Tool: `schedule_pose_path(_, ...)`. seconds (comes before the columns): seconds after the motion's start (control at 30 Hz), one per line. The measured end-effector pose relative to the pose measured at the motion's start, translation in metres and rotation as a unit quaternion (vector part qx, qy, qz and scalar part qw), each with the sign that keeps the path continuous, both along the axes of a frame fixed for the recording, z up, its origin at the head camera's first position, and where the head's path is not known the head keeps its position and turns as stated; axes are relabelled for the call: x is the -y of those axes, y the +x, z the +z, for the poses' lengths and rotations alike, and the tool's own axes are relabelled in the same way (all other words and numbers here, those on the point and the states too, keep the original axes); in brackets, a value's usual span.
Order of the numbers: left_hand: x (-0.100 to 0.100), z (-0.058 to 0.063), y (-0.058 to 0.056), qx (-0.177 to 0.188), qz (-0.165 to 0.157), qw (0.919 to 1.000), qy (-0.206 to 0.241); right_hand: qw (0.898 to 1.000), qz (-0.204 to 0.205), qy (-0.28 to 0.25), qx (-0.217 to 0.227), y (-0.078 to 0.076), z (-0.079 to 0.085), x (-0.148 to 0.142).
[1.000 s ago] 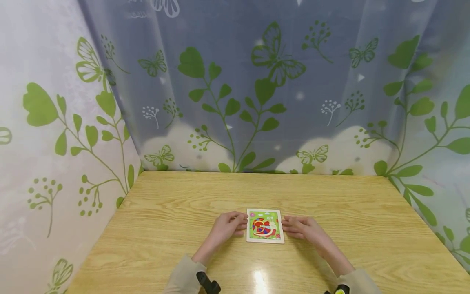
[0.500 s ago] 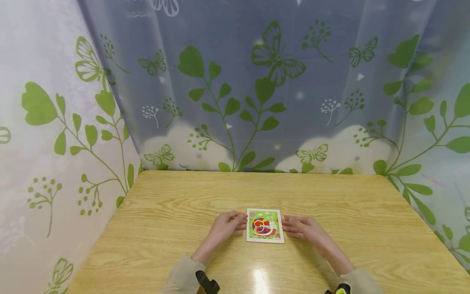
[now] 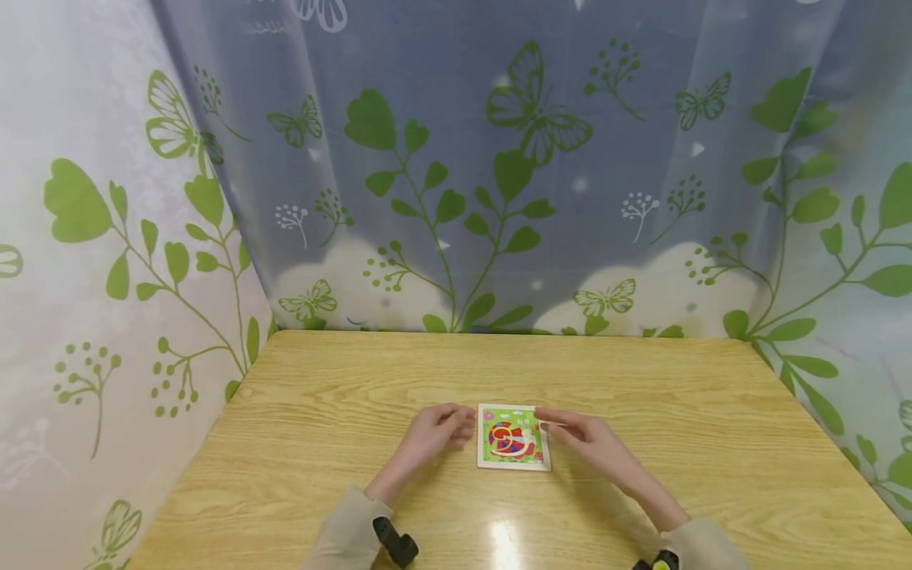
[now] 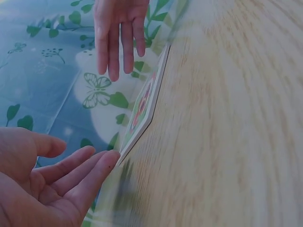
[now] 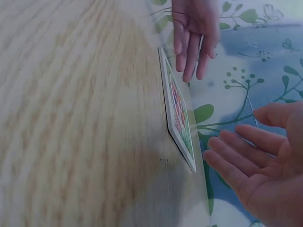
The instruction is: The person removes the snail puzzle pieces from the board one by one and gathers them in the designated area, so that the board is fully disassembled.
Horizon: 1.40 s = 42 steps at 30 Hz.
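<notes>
A square snail puzzle with a pale frame lies flat on the wooden table; the snail is red and blue on green. My left hand is just left of it, fingers loosely bent and a small gap from the frame. On the other side my right hand hovers, its fingertips over the puzzle's right edge in the head view. In the right wrist view those fingers are relaxed and apart from the puzzle. Neither hand holds anything.
The wooden table stretches around the puzzle. A curtain printed with leaves and butterflies hangs behind and along both sides. Dark wrist straps sit at the sleeves.
My right hand has lifted from the puzzle's right edge and shifted slightly over it. The left hand has drawn back a little to the left. The puzzle has not visibly moved.
</notes>
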<state>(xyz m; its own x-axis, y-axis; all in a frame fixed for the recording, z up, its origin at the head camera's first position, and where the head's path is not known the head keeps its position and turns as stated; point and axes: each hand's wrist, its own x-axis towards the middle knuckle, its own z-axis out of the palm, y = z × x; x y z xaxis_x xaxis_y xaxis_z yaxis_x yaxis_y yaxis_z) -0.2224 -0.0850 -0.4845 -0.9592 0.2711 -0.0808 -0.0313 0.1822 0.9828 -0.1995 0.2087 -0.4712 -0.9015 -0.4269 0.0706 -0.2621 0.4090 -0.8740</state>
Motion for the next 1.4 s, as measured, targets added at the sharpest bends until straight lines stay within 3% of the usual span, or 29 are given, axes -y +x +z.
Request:
schedule_pose_path(0.17, 0.003, 0.0, -0.004, -0.015, -0.003, 0.9999, -0.006, 0.992, 0.039, 0.095, -0.079, 0.002, 0.002, 0.008)
schedule_pose_path(0.37, 0.004, 0.003, -0.006, -0.043, -0.008, 0.9987, -0.027, 0.963, 0.095, 0.205, -0.144, 0.007, 0.002, 0.02)
schedule_pose_path(0.7, 0.003, 0.004, -0.011, -0.063, -0.004, 0.9963, -0.058, 0.925, 0.141, 0.304, -0.18, 0.011, 0.0, 0.029)
schedule_pose_path(0.97, 0.002, 0.007, -0.014, -0.134, -0.013, 0.9811, -0.139, 0.919, 0.146, 0.319, -0.181, 0.011, -0.005, 0.031)
schedule_pose_path(1.4, -0.011, 0.011, -0.024, -0.13, -0.03, 0.9719, -0.194, 0.917, 0.143, 0.323, -0.184, 0.012, -0.002, 0.034)
